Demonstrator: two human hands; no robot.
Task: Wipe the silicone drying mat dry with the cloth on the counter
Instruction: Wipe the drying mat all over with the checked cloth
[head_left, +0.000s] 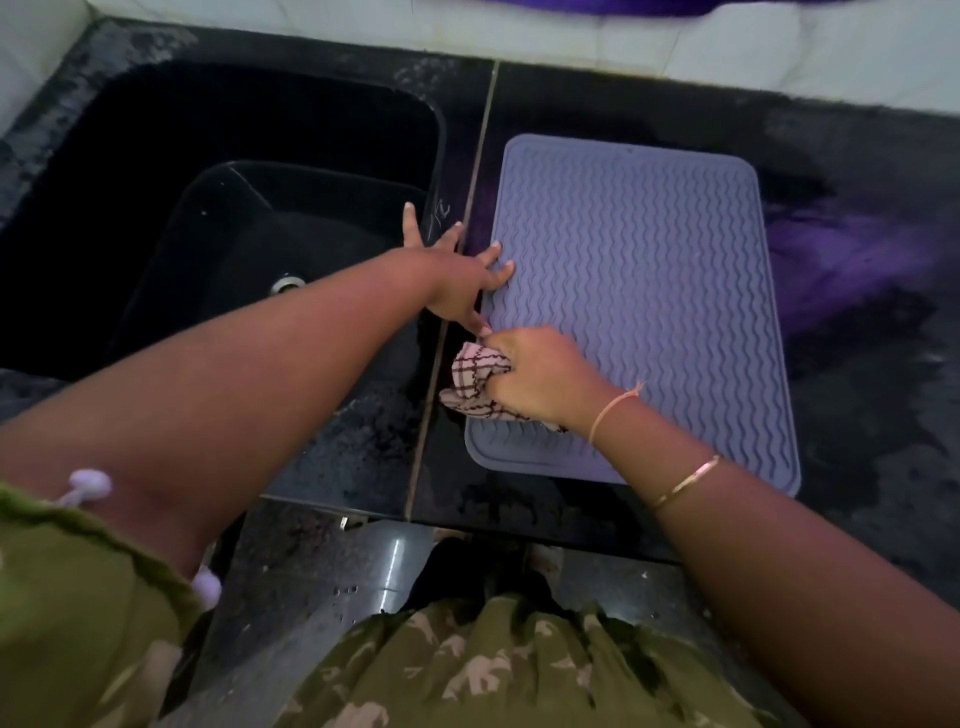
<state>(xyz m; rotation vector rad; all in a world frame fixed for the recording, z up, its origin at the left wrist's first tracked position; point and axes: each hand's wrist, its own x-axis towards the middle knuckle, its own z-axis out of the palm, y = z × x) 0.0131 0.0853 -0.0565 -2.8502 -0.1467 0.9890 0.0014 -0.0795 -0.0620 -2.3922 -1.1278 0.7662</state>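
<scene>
A lilac silicone drying mat (639, 291) with wavy ridges lies flat on the dark counter, right of the sink. My left hand (457, 275) is spread open, its fingers pressing on the mat's left edge and the counter beside it. My right hand (540, 379) grips a bunched white cloth (475, 376) with a dark red check pattern. The cloth rests on the mat's near left part, close to its edge. Part of the cloth is hidden under my right hand.
A deep black sink (223, 218) with a metal drain (285, 285) sits left of the mat. The dark speckled counter (872, 364) continues to the right and behind the mat. A white tiled wall (675, 47) rises at the back.
</scene>
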